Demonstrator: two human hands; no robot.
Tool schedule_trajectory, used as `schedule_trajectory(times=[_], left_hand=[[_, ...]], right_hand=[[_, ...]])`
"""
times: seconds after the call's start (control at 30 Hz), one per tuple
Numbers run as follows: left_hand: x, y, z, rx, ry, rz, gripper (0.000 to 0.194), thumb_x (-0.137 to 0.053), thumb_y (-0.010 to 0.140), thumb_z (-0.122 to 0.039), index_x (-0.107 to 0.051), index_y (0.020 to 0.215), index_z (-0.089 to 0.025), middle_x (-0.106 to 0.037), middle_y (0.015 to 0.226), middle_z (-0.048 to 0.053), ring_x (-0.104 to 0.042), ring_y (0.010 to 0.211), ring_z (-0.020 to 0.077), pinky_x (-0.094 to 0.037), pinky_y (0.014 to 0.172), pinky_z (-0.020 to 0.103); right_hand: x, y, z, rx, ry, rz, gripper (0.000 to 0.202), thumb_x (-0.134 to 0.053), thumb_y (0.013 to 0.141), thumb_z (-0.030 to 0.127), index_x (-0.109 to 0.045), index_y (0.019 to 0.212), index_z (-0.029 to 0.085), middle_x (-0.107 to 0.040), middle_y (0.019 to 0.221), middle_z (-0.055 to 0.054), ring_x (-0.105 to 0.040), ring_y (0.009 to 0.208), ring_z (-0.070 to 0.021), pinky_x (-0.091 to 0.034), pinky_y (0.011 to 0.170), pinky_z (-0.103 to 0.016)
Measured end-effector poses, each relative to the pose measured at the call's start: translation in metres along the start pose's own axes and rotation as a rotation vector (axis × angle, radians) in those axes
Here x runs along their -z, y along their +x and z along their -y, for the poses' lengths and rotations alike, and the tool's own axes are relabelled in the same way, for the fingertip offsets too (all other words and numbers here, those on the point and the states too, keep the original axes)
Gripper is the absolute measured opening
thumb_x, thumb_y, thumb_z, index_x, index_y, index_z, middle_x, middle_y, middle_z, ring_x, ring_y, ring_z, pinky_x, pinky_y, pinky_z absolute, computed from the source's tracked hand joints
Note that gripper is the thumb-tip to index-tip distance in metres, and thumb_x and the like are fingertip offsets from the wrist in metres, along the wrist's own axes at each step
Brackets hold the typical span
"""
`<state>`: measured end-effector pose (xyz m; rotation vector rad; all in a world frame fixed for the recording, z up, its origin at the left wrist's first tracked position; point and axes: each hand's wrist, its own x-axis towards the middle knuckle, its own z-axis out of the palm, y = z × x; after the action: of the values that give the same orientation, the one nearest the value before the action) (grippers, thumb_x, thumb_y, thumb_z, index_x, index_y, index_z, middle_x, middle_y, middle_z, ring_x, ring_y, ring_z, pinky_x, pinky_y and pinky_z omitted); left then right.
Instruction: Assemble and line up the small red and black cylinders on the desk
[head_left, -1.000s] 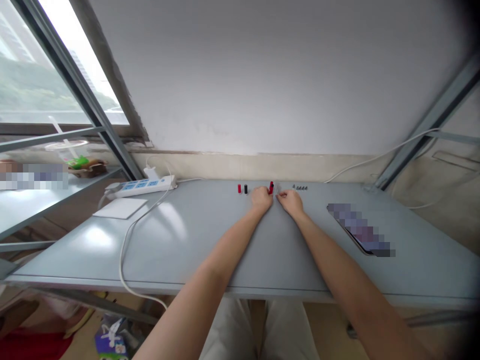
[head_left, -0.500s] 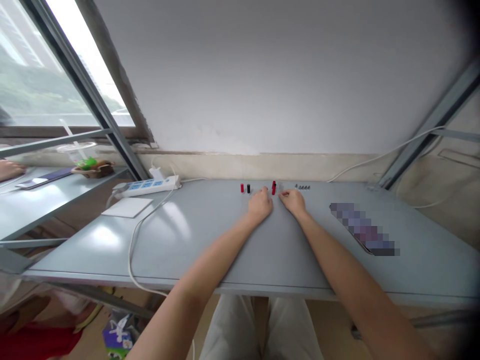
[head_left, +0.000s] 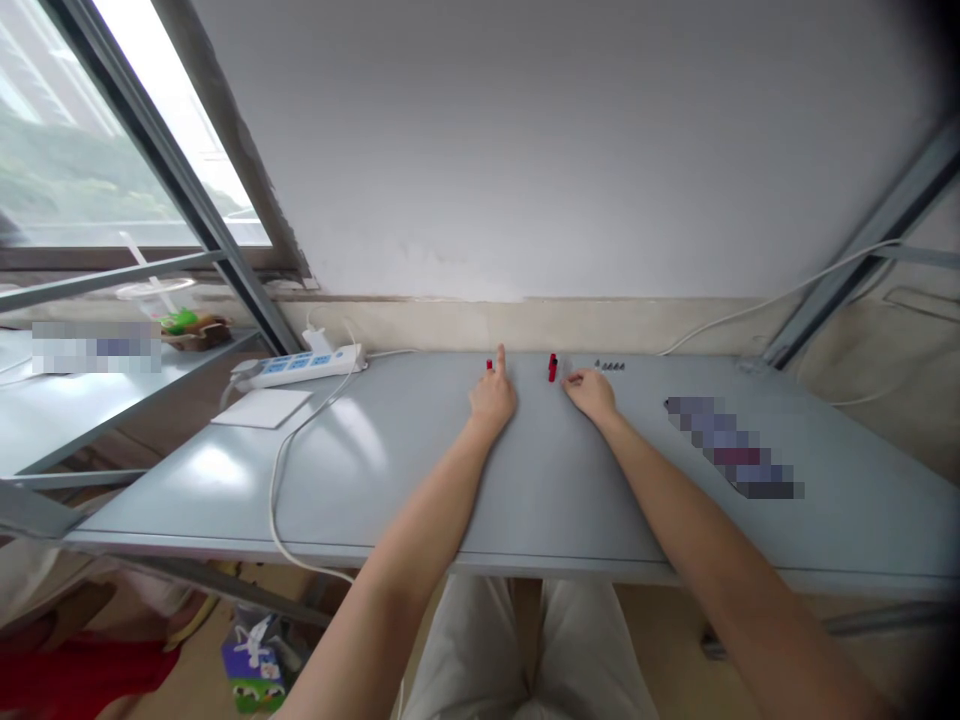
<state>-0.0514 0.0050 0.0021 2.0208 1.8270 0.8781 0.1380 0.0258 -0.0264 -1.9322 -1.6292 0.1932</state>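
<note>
My left hand [head_left: 493,396] lies on the grey desk with its index finger stretched out toward the wall. A small red cylinder [head_left: 489,365] shows just past its fingers; the black cylinder beside it is hidden behind the hand. My right hand [head_left: 591,392] rests on the desk, thumb and fingertips closed in a pinch. What the pinch holds, if anything, is too small to tell. A small clear object [head_left: 565,367] sits at those fingertips. Between the hands stands a red and black piece [head_left: 553,367]. Several small dark metallic pieces [head_left: 613,366] line up beyond my right hand.
A blurred-out phone-shaped item [head_left: 731,450] lies at the right. On the left are a white power strip [head_left: 307,368], a flat white pad [head_left: 262,408] and a white cable [head_left: 281,490] running over the desk's front edge. The wall [head_left: 480,325] borders the back.
My left hand has moved left, away from the red and black piece, and now covers the black cylinder. The right hand stays nearly in place. The view has shifted slightly.
</note>
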Motion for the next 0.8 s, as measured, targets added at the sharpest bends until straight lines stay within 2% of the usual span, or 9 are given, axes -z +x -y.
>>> schedule_trajectory(times=[0.17, 0.23, 0.33, 0.47, 0.57, 0.7, 0.8], left_hand=[[-0.003, 0.004, 0.006, -0.017, -0.014, -0.023, 0.051, -0.041, 0.086, -0.022, -0.035, 0.137, -0.022, -0.051, 0.121, 0.02, -0.053, 0.105, 0.0298, -0.038, 0.088, 0.04], [-0.006, 0.007, 0.009, -0.014, -0.066, -0.069, 0.041, -0.039, 0.086, -0.021, -0.047, 0.127, -0.02, -0.053, 0.118, 0.018, -0.054, 0.103, 0.0272, -0.038, 0.088, 0.038], [-0.012, 0.012, 0.013, -0.025, -0.264, -0.096, 0.027, -0.043, 0.084, -0.018, -0.059, 0.106, -0.019, -0.061, 0.103, 0.013, -0.056, 0.096, 0.0213, -0.039, 0.085, 0.032], [-0.019, 0.016, 0.007, 0.009, -0.518, -0.017, 0.021, -0.045, 0.082, -0.012, -0.06, 0.095, -0.016, -0.063, 0.077, 0.007, -0.055, 0.07, 0.013, -0.042, 0.071, 0.025], [-0.017, 0.011, -0.005, 0.053, -0.727, 0.065, 0.021, -0.043, 0.084, -0.013, -0.059, 0.097, -0.014, -0.063, 0.075, 0.006, -0.047, 0.053, 0.0077, -0.041, 0.059, 0.02], [-0.01, 0.001, -0.017, 0.048, -0.876, 0.17, 0.02, -0.046, 0.083, -0.013, -0.06, 0.097, -0.015, -0.064, 0.075, 0.004, -0.045, 0.05, 0.0052, -0.04, 0.055, 0.018], [-0.007, -0.003, -0.02, 0.06, -0.912, 0.181, 0.021, -0.046, 0.082, -0.012, -0.061, 0.097, -0.014, -0.064, 0.076, 0.005, -0.046, 0.049, 0.0049, -0.04, 0.056, 0.02]], right_hand=[[0.003, -0.004, -0.002, 0.021, -0.082, 0.018, 0.025, -0.055, 0.078, 0.034, -0.067, 0.092, 0.016, -0.067, 0.09, -0.011, -0.061, 0.087, -0.0218, -0.043, 0.074, -0.03], [0.007, -0.008, -0.002, 0.029, -0.135, 0.018, 0.021, -0.056, 0.077, 0.032, -0.066, 0.087, 0.017, -0.066, 0.089, -0.011, -0.061, 0.086, -0.022, -0.043, 0.073, -0.029], [0.013, -0.014, 0.002, 0.033, -0.136, -0.011, 0.016, -0.052, 0.08, 0.029, -0.063, 0.085, 0.018, -0.065, 0.085, -0.01, -0.06, 0.083, -0.021, -0.042, 0.07, -0.028], [0.019, -0.019, 0.016, 0.009, 0.022, -0.071, 0.024, -0.045, 0.086, 0.034, -0.057, 0.096, 0.016, -0.064, 0.086, -0.011, -0.06, 0.082, -0.02, -0.041, 0.07, -0.027], [0.019, -0.021, 0.027, 0.033, 0.157, 0.026, 0.034, -0.035, 0.09, 0.04, -0.059, 0.086, 0.016, -0.064, 0.079, -0.01, -0.059, 0.076, -0.0183, -0.041, 0.067, -0.026], [0.013, -0.021, 0.029, 0.096, 0.349, 0.2, 0.044, -0.027, 0.091, 0.042, -0.058, 0.073, 0.016, -0.06, 0.062, -0.005, -0.055, 0.06, -0.0141, -0.039, 0.06, -0.024], [0.008, -0.018, 0.025, 0.102, 0.423, 0.207, 0.042, -0.031, 0.089, 0.044, -0.057, 0.072, 0.016, -0.058, 0.06, -0.003, -0.052, 0.055, -0.0127, -0.038, 0.056, -0.023]])
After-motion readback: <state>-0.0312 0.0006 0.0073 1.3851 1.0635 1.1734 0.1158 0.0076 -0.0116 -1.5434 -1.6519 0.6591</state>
